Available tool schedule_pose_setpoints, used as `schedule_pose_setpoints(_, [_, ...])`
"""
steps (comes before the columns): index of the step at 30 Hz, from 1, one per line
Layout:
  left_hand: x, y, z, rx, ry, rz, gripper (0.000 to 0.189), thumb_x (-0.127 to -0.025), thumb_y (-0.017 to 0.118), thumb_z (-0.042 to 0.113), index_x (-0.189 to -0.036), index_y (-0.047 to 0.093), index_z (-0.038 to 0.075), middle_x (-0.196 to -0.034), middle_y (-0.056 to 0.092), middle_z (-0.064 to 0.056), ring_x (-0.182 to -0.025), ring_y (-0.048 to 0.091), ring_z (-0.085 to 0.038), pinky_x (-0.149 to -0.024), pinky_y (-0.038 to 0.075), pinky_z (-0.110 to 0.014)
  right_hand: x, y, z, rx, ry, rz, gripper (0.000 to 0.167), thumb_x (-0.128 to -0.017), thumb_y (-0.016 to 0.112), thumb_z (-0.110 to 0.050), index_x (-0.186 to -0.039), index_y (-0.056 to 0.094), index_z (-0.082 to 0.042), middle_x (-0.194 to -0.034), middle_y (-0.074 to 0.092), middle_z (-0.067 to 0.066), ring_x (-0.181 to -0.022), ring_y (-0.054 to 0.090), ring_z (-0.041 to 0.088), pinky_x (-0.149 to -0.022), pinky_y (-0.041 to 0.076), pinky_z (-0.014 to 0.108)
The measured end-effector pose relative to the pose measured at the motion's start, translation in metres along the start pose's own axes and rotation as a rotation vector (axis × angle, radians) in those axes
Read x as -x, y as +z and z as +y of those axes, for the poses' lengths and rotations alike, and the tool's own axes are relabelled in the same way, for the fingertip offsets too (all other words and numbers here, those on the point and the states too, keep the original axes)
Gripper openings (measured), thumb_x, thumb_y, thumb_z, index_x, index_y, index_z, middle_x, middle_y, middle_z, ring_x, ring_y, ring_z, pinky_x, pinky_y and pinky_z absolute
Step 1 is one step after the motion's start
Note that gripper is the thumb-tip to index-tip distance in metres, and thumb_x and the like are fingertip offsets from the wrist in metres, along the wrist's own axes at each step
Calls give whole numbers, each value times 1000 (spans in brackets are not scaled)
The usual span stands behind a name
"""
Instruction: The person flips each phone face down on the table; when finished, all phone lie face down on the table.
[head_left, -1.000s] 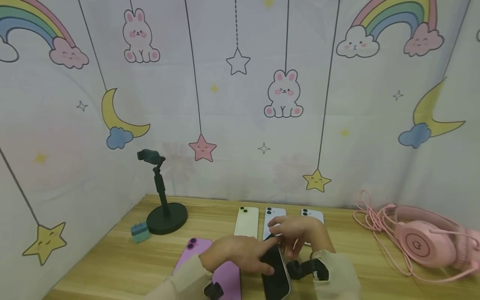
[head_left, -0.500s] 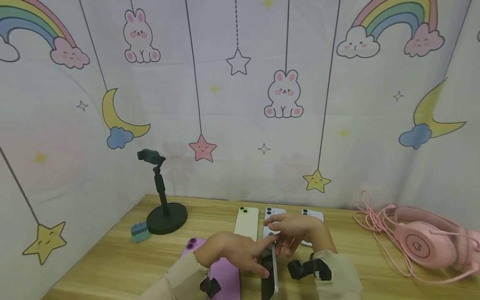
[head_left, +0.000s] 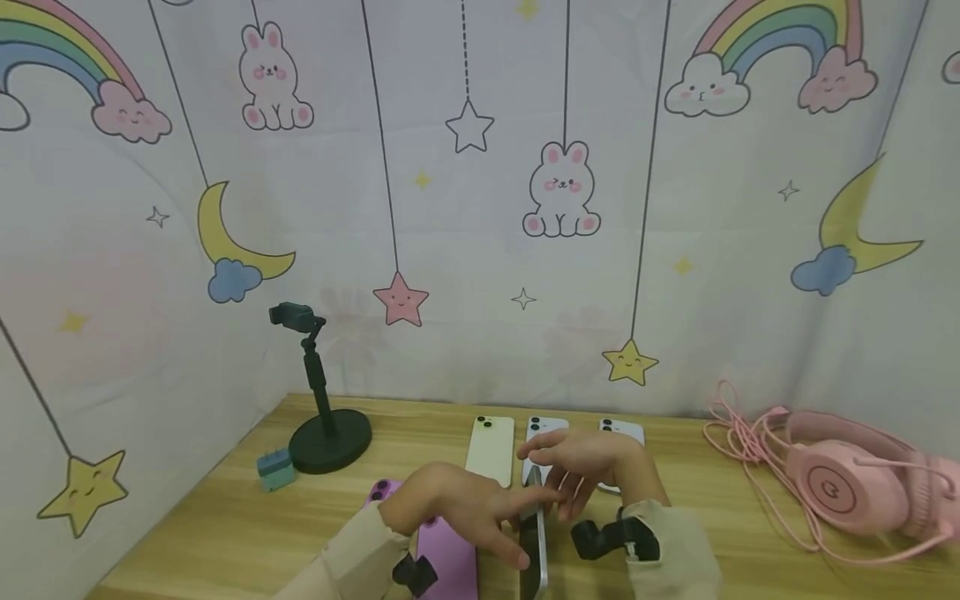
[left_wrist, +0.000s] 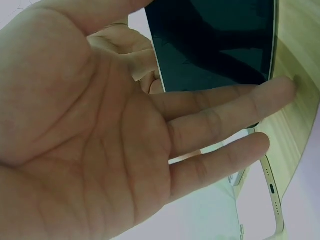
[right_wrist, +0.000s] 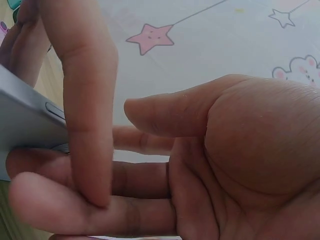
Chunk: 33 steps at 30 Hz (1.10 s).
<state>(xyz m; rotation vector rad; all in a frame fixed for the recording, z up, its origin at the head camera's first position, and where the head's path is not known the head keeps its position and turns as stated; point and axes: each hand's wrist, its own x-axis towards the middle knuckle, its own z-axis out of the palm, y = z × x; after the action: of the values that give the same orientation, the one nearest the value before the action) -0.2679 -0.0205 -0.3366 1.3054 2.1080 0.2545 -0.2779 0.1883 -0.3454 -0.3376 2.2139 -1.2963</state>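
Note:
A smartphone (head_left: pixel 533 560) with a dark screen is tilted up on its long edge in the head view, its screen facing left. My left hand (head_left: pixel 467 507) spans its upper edge, thumb at the screen side and forefinger over to the back. The left wrist view shows the screen (left_wrist: pixel 215 45) beyond the other fingers, which are straight. The right hand (head_left: pixel 588 463) is at the phone's back with fingers extended, fingertips right at its silver frame (right_wrist: pixel 30 117). Its thumb (right_wrist: pixel 160 112) is off the phone. My left forefinger (right_wrist: pixel 90 120) overlaps the right fingers.
Two purple phones (head_left: pixel 450 565) lie left under my left forearm. Behind the hands are a yellow phone (head_left: pixel 491 454) and two pale phones (head_left: pixel 622 429). A black stand (head_left: pixel 330 442) and teal charger (head_left: pixel 276 470) are at left; pink headphones (head_left: pixel 847 479) with a cable at right.
The smartphone has turned from lying tilted with its screen upward to standing nearly on its long edge, showing its side frame. Both hands have stayed around it, with the left thumb shifting slightly left.

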Motion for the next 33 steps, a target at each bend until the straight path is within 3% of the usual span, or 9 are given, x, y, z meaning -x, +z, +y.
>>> schedule_pose_setpoints(5, [-1,-1,2,44,9,-12,71,-102,60,27,-156,15,19,-148,45,-8,-121,55,-9,-96,43,-22,0,0,2,-10,-3,-21,38,-106,49,-25,-139,54,-8,-91,72,18,-71,72,33,-63,58,42])
schedule_pose_setpoints(8, [-2,-2,3,34,-26,-16,65,-102,60,29,-152,19,19,-141,52,-8,-119,56,-8,-93,45,-22,0,-1,2,-14,-6,-25,38,-106,48,-25,-140,54,-8,-93,72,17,-74,72,34,-63,58,41])
schedule_pose_setpoints(13, [-2,-4,4,-9,-67,-9,52,-102,60,32,-141,27,20,-127,63,-8,-111,60,-8,-86,47,-22,1,-2,3,-19,14,-24,38,-106,48,-26,-140,54,-9,-93,72,17,-73,72,31,-64,58,41])
schedule_pose_setpoints(24, [-1,2,1,5,-64,12,47,-101,61,31,-136,29,23,-117,66,-3,-105,61,-6,-84,47,-22,-3,2,6,-7,33,-46,39,-104,51,-27,-140,56,-12,-87,73,17,-71,72,29,-62,58,40])
schedule_pose_setpoints(33, [2,-1,-2,27,-67,-8,48,-103,58,30,-140,29,23,-124,62,-2,-110,60,-7,-89,47,-23,-4,4,3,5,27,-49,40,-104,52,-28,-141,55,-13,-86,73,16,-73,72,31,-62,58,40])
